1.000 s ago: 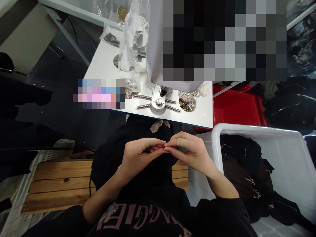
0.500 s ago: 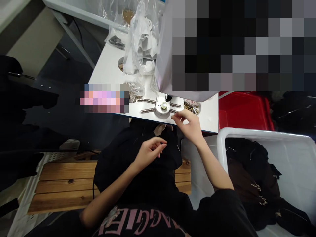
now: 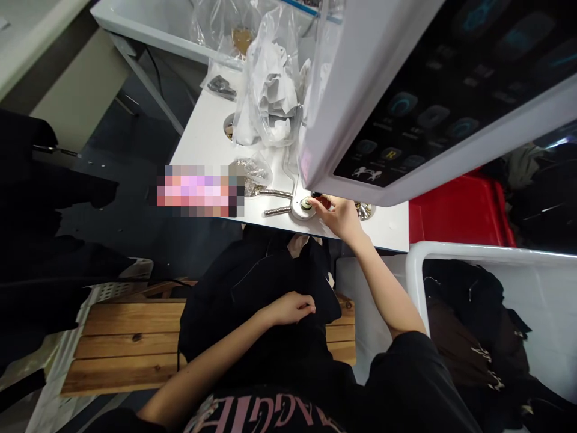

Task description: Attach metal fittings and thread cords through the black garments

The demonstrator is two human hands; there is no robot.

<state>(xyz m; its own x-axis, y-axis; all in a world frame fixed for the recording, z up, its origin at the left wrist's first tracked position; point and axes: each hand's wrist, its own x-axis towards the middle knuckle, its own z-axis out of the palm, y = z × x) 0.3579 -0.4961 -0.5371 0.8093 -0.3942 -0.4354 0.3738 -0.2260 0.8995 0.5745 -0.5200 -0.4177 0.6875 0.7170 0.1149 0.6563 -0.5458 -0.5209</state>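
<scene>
My right hand (image 3: 339,217) reaches onto the white worktable (image 3: 387,228), its fingertips at a round metal fixture (image 3: 303,207). Whether those fingertips pinch a small part, I cannot tell. Two coiled metal springs (image 3: 277,202) extend left from the fixture. A dark-and-red piece (image 3: 321,201) shows just beyond my fingers, partly hidden by them and the machine above. My left hand (image 3: 288,308) rests on my black clothing, fingers curled around nothing.
A white machine housing with a dark control panel (image 3: 433,102) overhangs the fixture. Plastic bags (image 3: 265,90) lie behind it. Beside the table are a red bin (image 3: 460,210) and a white bin holding black cloth (image 3: 473,313). A wooden bench (image 3: 130,343) lies below left.
My hands have parted from their pinch in front of my chest. My right hand has moved forward to the fixture, and my left has dropped onto my clothing. The machine's panel has swung into view.
</scene>
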